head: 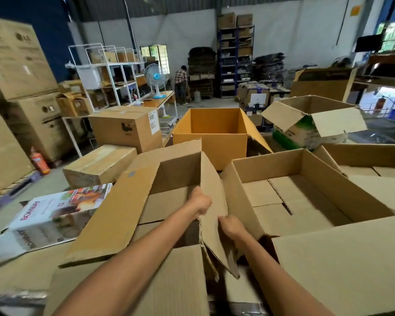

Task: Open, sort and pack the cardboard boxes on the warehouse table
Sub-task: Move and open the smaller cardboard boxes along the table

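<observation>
Two bare forearms reach forward over a near flap of brown cardboard. Left hand curls its fingers round the upright side flap of the middle box from the inside. Right hand grips the same flap at its ragged near edge, from the outside.

The middle box stands open just in front of the person, its left flap laid outward. Inside it, only plain brown cardboard panels show. Just beside it on the right, a second open box shows folded bottom flaps, with a corrugated edge running along the seam. Further right, a third open box holds flat brown cardboard pieces and is partly cut off by the frame. To the left, a white printed carton marked BOMBAY lies on its side.

Behind the middle box, an orange-brown box stands open, with only its inner walls visible. Left of that, a sealed box with a white label stands behind a lower sealed box. Right of it, a green-printed box tilts with its flaps raised, its contents hidden.

Far background: a desk fan, white shelves, a person in a checked shirt, and a blue rack holding cartons.
</observation>
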The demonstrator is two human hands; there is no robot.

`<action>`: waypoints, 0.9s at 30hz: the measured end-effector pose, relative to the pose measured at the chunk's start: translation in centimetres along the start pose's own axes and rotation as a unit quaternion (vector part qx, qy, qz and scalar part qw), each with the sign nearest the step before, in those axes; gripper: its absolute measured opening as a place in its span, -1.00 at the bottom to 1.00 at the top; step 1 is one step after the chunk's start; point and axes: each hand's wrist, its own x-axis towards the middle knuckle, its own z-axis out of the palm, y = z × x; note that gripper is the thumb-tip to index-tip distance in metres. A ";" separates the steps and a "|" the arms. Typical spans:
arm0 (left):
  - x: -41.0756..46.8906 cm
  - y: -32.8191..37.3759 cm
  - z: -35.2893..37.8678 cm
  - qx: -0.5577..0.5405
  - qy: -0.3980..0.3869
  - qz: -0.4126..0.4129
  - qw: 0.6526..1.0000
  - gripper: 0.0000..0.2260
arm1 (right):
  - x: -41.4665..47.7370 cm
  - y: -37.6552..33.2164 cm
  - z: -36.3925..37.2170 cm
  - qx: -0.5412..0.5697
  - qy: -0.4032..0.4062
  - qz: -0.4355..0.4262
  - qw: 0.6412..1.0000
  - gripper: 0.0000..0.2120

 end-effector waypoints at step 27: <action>-2.6 -12.8 -18.5 0.204 0.249 -0.006 0.947 -0.60 | -4.5 -8.5 2.1 -0.277 0.174 -0.178 0.928 -0.71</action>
